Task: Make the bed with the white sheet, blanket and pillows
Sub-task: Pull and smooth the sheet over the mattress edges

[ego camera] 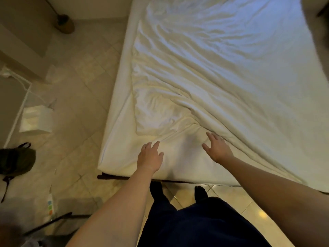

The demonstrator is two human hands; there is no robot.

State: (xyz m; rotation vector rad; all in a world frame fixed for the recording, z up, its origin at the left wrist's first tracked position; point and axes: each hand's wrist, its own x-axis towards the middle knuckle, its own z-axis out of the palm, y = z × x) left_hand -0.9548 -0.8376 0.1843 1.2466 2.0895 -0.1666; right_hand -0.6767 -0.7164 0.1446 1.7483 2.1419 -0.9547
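Note:
A wrinkled white sheet (213,68) lies spread over the mattress (117,122), its near left corner bunched and short of the mattress edge. Both hands hover over the foot end of the bed. My left hand (150,155) is open with fingers spread, just below the sheet's bunched hem. My right hand (216,147) is open too, its fingertips touching the sheet's folded edge. Neither hand holds anything. No blanket or pillows are in view.
Tiled floor (80,107) runs along the bed's left side. A white bag (37,120) and a dark backpack (16,159) lie there, with a broom (63,22) at the far wall. My legs and feet (201,193) stand at the bed's foot.

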